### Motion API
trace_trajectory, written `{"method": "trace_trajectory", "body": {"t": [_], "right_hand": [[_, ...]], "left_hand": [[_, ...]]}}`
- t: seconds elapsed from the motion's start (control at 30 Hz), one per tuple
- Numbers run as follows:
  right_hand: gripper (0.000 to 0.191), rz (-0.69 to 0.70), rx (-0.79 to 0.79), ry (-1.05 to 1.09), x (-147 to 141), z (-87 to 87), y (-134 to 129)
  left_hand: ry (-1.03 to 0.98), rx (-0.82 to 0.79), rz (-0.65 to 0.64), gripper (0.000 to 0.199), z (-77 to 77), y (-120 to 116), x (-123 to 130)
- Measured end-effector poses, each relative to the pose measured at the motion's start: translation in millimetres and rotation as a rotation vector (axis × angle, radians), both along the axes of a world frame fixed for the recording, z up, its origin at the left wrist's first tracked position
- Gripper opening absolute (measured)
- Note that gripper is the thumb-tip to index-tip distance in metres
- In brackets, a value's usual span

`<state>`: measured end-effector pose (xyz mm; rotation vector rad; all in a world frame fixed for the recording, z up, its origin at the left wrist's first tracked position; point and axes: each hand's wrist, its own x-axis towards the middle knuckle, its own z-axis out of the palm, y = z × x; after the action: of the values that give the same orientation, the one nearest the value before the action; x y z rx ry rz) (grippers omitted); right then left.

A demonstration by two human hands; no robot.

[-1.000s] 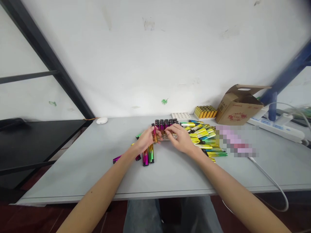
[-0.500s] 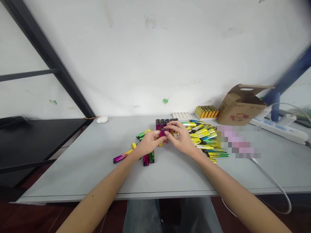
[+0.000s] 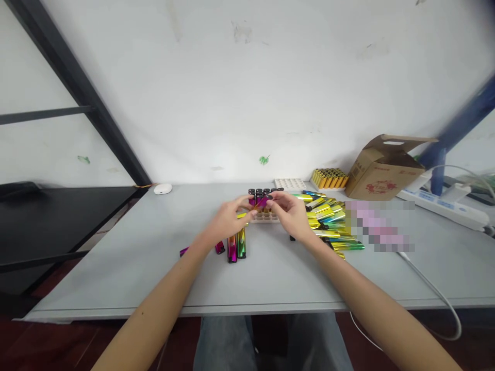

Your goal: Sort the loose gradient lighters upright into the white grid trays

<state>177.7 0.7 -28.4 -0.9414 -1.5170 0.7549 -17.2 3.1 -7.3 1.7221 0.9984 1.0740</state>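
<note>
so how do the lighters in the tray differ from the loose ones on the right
The upright lighters stand packed in a white tray with dark tops showing, while the loose lighters lie flat and jumbled on the table. The upright ones show magenta, the loose ones mostly yellow-gold. Both look metallic.

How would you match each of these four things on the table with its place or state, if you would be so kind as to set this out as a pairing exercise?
Things:
1. Person's left hand
2. Brown cardboard box with red print
3. Block of orange-and-yellow lighters
4. Loose metallic yellow-and-green lighters

Places or states:
A. Lying in a loose heap right of the hands
B. Packed upright together at the table's back edge
C. Holding a slim magenta metallic lighter together with the right hand
D. Standing with flaps open towards the back right

Pairs: 1-C, 2-D, 3-B, 4-A
</note>
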Motion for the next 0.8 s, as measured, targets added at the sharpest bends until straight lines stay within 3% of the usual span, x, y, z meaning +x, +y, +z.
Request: {"method": "trace_trajectory", "body": {"t": [0.23,0.4,0.53,0.63,0.8], "right_hand": [[0.019,-0.109,0.078,-0.128,-7,-10.6,4],[0.014,-0.102,0.117,-0.250,-9,-15.1,4],[0.023,-0.146,0.139,-0.334,-10,-17.0,4],[0.019,-0.240,0.207,-0.448,-10,-17.9,5],[0.022,-0.315,0.501,-0.629,-9,-15.9,6]], "left_hand": [[0.278,0.131,0.230,0.009,-7.4,28,-43],[0.464,0.193,0.168,0.013,-12.1,35,-54],[0.429,0.099,0.082,0.011,-5.9,34,-61],[0.489,0.011,0.123,0.004,-2.7,34,-71],[0.727,-0.133,0.123,0.028,2.8,35,-89]]}}
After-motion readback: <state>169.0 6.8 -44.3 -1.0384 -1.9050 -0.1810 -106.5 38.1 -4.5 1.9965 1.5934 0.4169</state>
